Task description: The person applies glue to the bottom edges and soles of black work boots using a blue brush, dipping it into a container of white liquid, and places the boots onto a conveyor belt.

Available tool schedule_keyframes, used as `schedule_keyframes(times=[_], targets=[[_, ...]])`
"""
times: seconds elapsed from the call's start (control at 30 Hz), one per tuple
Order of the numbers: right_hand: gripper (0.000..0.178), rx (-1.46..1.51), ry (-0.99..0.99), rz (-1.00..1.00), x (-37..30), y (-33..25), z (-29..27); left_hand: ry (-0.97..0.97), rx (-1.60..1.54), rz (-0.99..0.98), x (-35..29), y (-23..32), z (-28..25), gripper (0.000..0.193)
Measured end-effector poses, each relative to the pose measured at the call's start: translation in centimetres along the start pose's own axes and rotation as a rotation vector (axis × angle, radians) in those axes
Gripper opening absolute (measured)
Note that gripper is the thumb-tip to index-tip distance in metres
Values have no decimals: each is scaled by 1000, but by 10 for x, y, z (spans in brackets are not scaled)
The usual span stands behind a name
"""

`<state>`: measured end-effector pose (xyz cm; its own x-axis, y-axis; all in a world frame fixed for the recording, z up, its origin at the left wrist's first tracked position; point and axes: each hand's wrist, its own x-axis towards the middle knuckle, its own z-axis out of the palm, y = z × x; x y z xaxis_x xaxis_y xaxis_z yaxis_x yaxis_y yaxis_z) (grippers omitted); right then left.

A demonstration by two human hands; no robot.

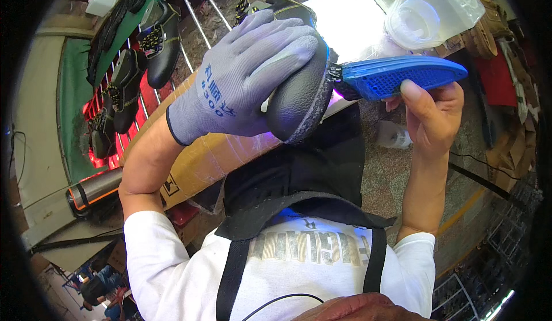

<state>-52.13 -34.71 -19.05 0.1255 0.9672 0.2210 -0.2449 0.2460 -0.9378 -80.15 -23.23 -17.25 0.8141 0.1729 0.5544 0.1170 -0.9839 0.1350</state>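
My left hand (253,71), in a grey knitted glove with blue print, is closed over a black leather shoe (296,99). The shoe is tilted, with its rounded toe toward me and a rough, whitish band along its lower edge. In my bare right hand (432,111) is a blue plastic piece with ribbed sides and a grid-patterned face (405,78), pinched between thumb and fingers. A dark, bristle-like part shows at its left end, next to the shoe's edge. Whether the two touch, I cannot tell.
At the left, several black shoes (164,45) with black-yellow laces stand on a metal-bar rack (195,19). A translucent plastic container (434,13) is at the upper right, by a brightly lit white surface (348,22). Cardboard (201,165) lies below my left arm.
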Motion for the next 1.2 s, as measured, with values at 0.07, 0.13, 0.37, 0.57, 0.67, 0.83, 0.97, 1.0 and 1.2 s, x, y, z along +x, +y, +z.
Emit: schedule_keyframes(times=[0.07, 0.13, 0.37, 0.57, 0.67, 0.83, 0.97, 1.0, 1.2], targets=[[27, 1, 60, -32, -7, -4, 9, 18, -21, 4, 0, -1, -1, 72], [29, -18, 126, -89, -15, -6, 14, 18, -12, 18, 1, -2, -3, 74], [30, -513, -150, -543, -14, -25, 28, 35, -9, 28, -2, -7, -10, 80], [23, -551, -129, -612, -24, -33, 48, 69, -3, -48, 13, -9, -16, 82], [29, -465, -17, -615, -13, -20, 37, 40, -18, -100, 16, -13, -24, 86], [29, -294, -84, -485, -5, -31, 25, 15, -14, -91, 20, -18, -29, 89], [24, -83, 123, -162, 19, -32, 25, 6, -35, -111, 22, -18, -30, 83], [25, -28, 76, -113, 22, -29, 23, -7, -36, -112, 22, -18, -30, 82], [36, -241, 60, -347, 1, -33, 25, -11, -35, -80, 28, -20, -34, 83]])
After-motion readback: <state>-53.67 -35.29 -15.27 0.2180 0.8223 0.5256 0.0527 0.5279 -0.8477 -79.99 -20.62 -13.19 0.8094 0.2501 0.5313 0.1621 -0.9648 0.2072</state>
